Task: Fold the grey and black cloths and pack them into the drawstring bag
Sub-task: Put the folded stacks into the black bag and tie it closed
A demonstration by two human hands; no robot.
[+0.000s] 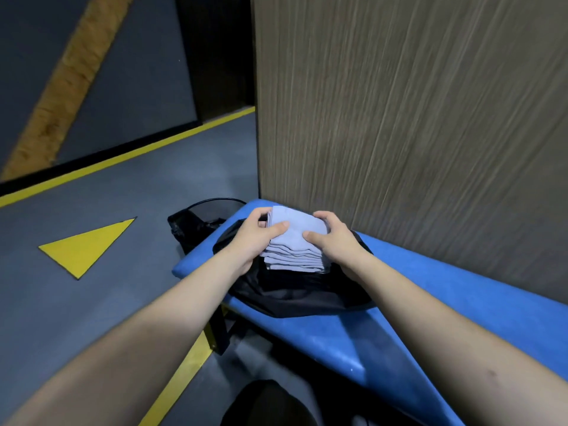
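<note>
Hands clamping: we are gripping the folded grey cloths (293,241), left hand (256,238) at 9 o'clock, right hand (333,241) at 3, over black fabric (295,293).

Folded grey cloths (295,241) stacked on black drawstring bag (295,296).

Both forearms are bare from the frame's lower edge to the wrists, no sleeves showing. The left hand (256,238) and right hand (333,238) wear no gloves, and no ring or watch can be made out, though the picture is somewhat soft
</note>
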